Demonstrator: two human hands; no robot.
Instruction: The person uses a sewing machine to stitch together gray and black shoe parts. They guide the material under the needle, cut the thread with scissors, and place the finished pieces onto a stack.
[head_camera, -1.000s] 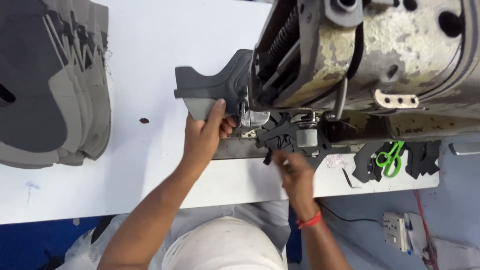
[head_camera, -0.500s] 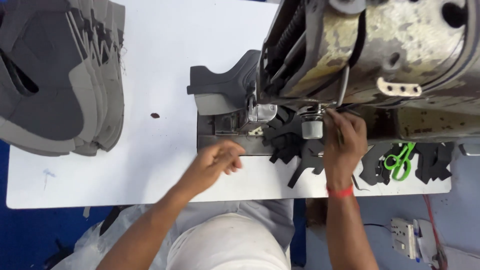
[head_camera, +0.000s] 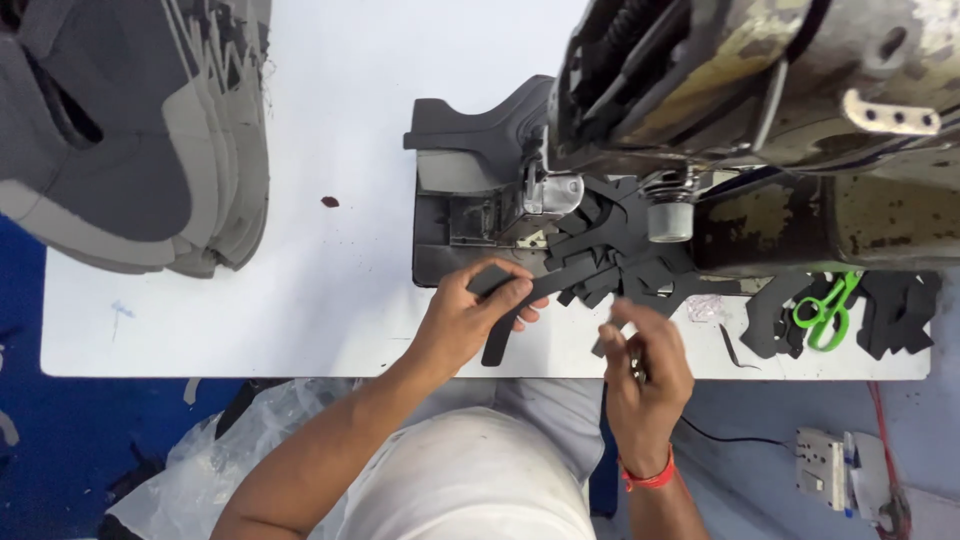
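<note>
Long black cut fabric strip (head_camera: 510, 315) pinched by left hand (head_camera: 470, 318), small dark piece (head_camera: 612, 335) gripped by right hand (head_camera: 645, 375) at four o'clock, worn grey sewing machine (head_camera: 740, 90) at twelve

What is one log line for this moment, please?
left hand: holds black strip | right hand: pinches small black piece | sewing machine behind

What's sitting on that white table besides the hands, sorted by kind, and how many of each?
Sewing machines: 1
Green-handled scissors: 1
Stacks of grey shoe pieces: 1
Piles of black cut pieces: 1, too tangled to count singly
Black strips under the left hand: 1
Total: 5
</note>
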